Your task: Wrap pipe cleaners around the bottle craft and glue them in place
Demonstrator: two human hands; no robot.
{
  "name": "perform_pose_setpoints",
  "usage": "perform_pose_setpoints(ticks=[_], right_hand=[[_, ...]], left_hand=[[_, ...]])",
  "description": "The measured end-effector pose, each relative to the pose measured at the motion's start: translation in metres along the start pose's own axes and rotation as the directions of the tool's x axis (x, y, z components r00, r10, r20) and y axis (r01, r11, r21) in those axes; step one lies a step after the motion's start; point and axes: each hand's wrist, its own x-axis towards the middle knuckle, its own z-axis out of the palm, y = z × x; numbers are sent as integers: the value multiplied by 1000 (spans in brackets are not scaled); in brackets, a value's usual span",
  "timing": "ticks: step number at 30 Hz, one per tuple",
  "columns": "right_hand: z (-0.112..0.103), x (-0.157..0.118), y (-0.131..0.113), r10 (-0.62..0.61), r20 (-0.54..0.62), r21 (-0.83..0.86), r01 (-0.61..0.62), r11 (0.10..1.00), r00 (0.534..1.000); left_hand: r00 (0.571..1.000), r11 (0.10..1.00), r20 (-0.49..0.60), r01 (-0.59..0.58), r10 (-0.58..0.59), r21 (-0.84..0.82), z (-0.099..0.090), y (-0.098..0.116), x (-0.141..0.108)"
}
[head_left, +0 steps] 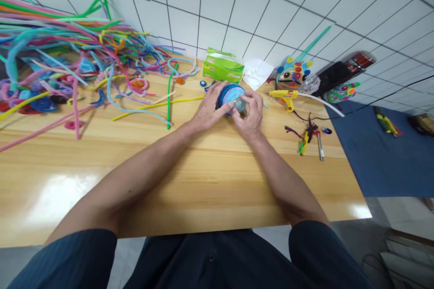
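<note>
Between my two hands is a round piece wound with dark and light blue fuzzy strands (229,94), its clear, shiny end facing me. It looks like a wrapped plastic bottle or cup, though I cannot tell which. My left hand (210,107) curls around its left side, thumb lying over the front. On the other side my right hand (250,115) grips the edge, fingers bent and the thumb near the clear end. A dark blue button (202,83) lies just beyond my left hand. Part of the wrapped piece is hidden by my fingers.
Pipe cleaners (77,45) in many colours heap up at the left. A green tissue pack (223,66) and white tissue (257,73) stand at the wall. To the right are a yellow glue gun (285,98), decorated figure (292,75), dark bottle (334,76) and pen (320,146).
</note>
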Motion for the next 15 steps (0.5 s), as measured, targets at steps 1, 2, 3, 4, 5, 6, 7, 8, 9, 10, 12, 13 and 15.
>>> perform_pose_setpoints(ticks=[1, 2, 3, 4, 5, 6, 7, 8, 9, 10, 12, 13, 15], right_hand=[[0, 0, 0, 2, -3, -1, -2, 1000, 1000], [0, -1, -1, 2, -8, 8, -2, 1000, 1000], [1, -1, -1, 2, -12, 22, -1, 1000, 1000], [1, -1, 0, 5, -13, 36, -5, 999, 1000], [0, -1, 0, 15, -5, 50, -15, 999, 1000], [0, -1, 0, 30, 11, 65, -31, 997, 999], [0, -1, 0, 48, 30, 79, -51, 996, 998], [0, -1, 0, 64, 45, 92, -68, 993, 997], [1, -1, 0, 72, 52, 104, -77, 992, 996], [1, 0, 0, 70, 44, 111, -74, 991, 997], [3, 0, -1, 42, 5, 107, -42, 993, 999], [4, 0, -2, 21, -15, 100, -20, 995, 1000], [7, 1, -2, -14, -45, 91, 18, 996, 999]], left_hand=[[1000, 1000, 16, 9, -9, -17, 1, 0, 0], [999, 999, 28, 16, -15, -31, 1, 1, 1], [999, 999, 34, 22, -20, -43, 2, 2, 1], [999, 998, 33, 28, -26, -54, 2, 2, 2], [999, 997, 28, 34, -32, -65, 3, 3, 2], [999, 996, 22, 39, -38, -76, 3, 3, 3], [999, 995, 16, 44, -43, -87, 4, 3, 3], [999, 994, 11, 48, -47, -98, 4, 3, 3], [999, 993, 8, 54, -53, -109, 4, 3, 4], [998, 991, 4, 62, -62, -123, 5, 3, 4], [996, 985, -9, 83, -86, -152, 5, 4, 4], [995, 982, -17, 91, -95, -166, 5, 4, 5], [994, 978, -33, 99, -107, -181, 6, 3, 6]])
